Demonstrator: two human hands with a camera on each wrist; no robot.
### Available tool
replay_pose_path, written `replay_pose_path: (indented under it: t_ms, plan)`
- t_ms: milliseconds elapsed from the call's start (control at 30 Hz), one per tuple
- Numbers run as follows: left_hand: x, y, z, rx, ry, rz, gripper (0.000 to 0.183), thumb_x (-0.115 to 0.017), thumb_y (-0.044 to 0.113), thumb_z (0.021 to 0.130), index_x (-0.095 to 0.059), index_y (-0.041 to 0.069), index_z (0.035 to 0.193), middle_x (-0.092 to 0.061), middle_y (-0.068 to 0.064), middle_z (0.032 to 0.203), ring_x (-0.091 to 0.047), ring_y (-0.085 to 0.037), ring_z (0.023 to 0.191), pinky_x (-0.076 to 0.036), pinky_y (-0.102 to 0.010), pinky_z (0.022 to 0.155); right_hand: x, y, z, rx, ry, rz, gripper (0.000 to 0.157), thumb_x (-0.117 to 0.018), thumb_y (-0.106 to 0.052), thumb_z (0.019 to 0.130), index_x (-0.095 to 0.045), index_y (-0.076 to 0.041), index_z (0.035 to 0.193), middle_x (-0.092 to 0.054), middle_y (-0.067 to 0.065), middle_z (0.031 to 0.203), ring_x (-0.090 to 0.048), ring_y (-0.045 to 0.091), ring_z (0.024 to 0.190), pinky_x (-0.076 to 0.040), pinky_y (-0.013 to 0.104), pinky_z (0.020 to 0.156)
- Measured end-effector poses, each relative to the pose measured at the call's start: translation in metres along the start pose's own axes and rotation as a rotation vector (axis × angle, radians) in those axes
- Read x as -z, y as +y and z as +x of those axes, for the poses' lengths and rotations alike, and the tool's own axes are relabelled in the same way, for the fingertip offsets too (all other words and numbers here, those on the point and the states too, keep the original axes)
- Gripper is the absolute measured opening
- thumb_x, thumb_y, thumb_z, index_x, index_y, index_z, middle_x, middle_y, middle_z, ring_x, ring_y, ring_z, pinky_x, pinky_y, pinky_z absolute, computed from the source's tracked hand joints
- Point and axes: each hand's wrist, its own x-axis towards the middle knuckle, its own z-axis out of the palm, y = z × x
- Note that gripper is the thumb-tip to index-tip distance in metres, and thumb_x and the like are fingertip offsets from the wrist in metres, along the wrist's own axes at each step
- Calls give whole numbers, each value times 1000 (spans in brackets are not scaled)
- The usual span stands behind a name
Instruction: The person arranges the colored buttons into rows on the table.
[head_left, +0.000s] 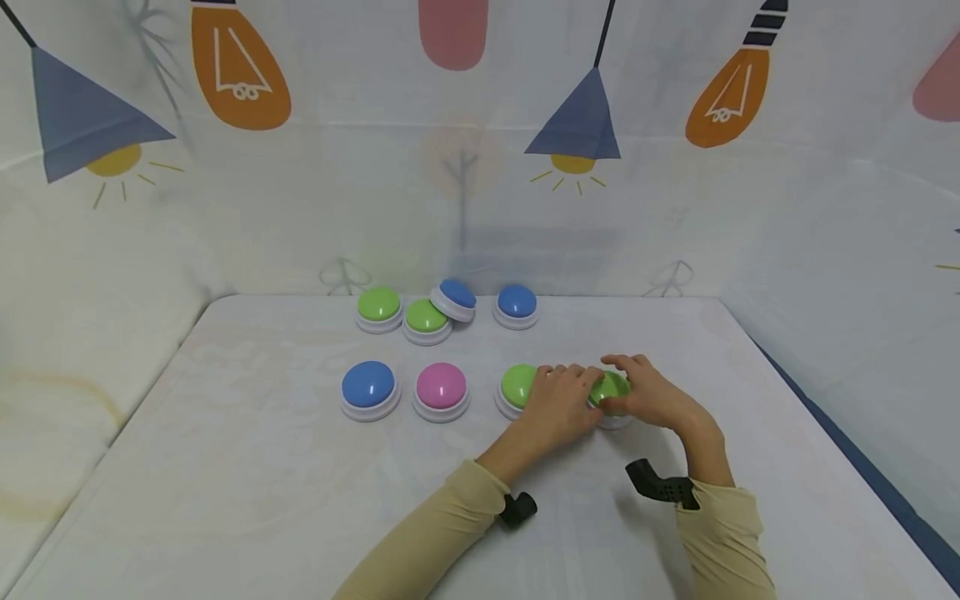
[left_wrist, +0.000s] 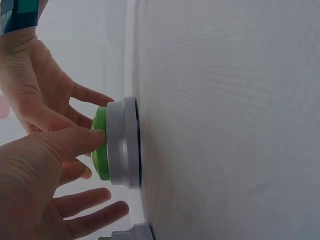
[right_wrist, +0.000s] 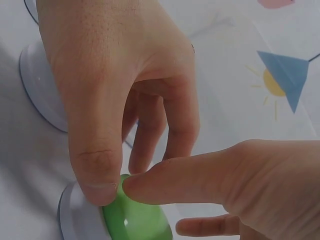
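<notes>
Plainly, the printed cloth (head_left: pixel 337 196) is the biggest thing here, filling the upper part of the head frame. Below it spreads the white counter (head_left: pixel 247 500), with two rows of buttons. Toward its upper centre, a tilted blue button (head_left: pixel 454 298) leans on a back green button (head_left: pixel 426 317); across the middle stand a front blue button (head_left: pixel 368 385), a pink button (head_left: pixel 441 386) and a neighbouring green button (head_left: pixel 517 383). Right of centre, the left hand (head_left: pixel 558 404) and right hand (head_left: pixel 660 402) meet around the end green button (head_left: pixel 609 386), the rightmost of the front row. Both hands' fingers curl about it, gripping from opposite sides, though some left fingers spread loose. Its white base looks level on the counter; contact underneath I can't confirm. Smallest, the thumbs touch the green dome's edge. A good adjustment would probably use light, even pressure from both sides, low on the base so the dome isn't pressed, with the loose left fingers clear of the neighbouring green button.
</notes>
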Motion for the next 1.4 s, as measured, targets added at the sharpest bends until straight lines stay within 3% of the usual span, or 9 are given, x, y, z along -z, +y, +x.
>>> replay_pose_path:
  t_ms: [633, 867, 1100, 1400]
  plan:
    - [12, -16, -5, 13, 25, -6, 52, -68, 45, 89, -56, 25, 136, -63, 3, 132, -59, -19, 120, -39, -45, 108, -7, -12, 11, 105, 133, -20, 60, -66, -12, 91, -42, 4, 143, -41, 33, 139, -41, 49, 127, -38, 65, 100]
    - [22, -30, -6, 41, 14, -22, 53, -69, 44, 90, -54, 25, 138, -61, 2, 135, -58, -21, 122, -38, -46, 110, -8, -12, 16, 110, 180, -30, 60, -67, -9, 91, -42, 3, 144, -40, 32, 139, -39, 49, 129, -37, 66, 102]
    - [31, -47, -5, 78, 58, -45, 52, -68, 44, 91, -55, 25, 138, -59, 2, 138, -55, -21, 126, -35, -46, 112, -9, -17, 20, 129, 238, -16, 60, -67, -10, 92, -40, 1, 145, -38, 29, 141, -36, 47, 131, -34, 65, 104]
    - [45, -68, -9, 128, 75, -69, 53, -67, 43, 91, -54, 24, 139, -46, -4, 151, -46, -24, 137, -35, -45, 113, -7, -28, 21, 150, 289, 25, 61, -65, -11, 93, -39, 0, 147, -37, 28, 142, -37, 46, 131, -33, 66, 105]
